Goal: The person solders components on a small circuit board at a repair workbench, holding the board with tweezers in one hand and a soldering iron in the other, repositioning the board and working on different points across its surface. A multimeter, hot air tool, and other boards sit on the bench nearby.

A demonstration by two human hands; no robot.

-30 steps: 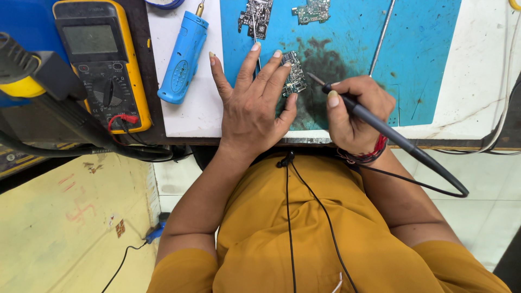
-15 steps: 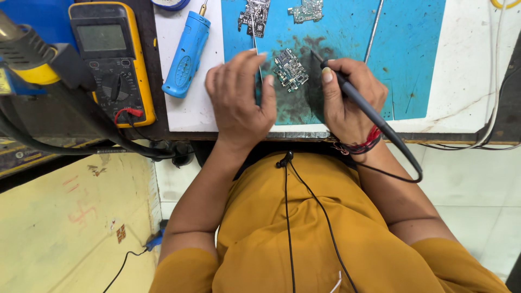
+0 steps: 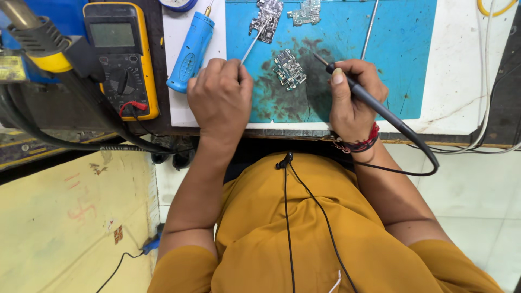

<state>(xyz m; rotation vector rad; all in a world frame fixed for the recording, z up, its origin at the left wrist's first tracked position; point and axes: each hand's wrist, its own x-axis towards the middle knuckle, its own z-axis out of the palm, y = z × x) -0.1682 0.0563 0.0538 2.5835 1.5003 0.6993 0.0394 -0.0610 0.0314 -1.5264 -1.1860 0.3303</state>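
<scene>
My right hand [image 3: 351, 103] is clamped pen-style around a black soldering iron [image 3: 374, 106], whose long axis slants from its thin metal tip at about ten o'clock, near the middle of the mat, down toward four o'clock, where a black cord loops away past my wrist. The tip points at a small circuit board [image 3: 288, 69], bare and silvery with tightly packed components, lying slightly tilted on the blue mat [image 3: 401, 49] just at nine o'clock of the tip; the two look close but apart. My left hand [image 3: 220, 97] is curled together around slim metal tweezers [image 3: 253, 45], which run up toward one o'clock, their points reaching the lower edge of a second board [image 3: 266, 15] at the mat's top edge. A third board [image 3: 307, 13] lies just at three o'clock of that one, so I count three boards in all. The mat is smooth rubbery blue with a dark scorched smear around the near board, resting on a white counter [image 3: 467, 81]. At nine o'clock of my left hand lies a blue plastic cylindrical tool [image 3: 190, 51] with a brass-coloured tip, pointing to twelve, and beyond it a yellow-cased multimeter [image 3: 120, 54] with a grey screen and a round dial. A red thread band [image 3: 364, 142] circles my right wrist.
</scene>
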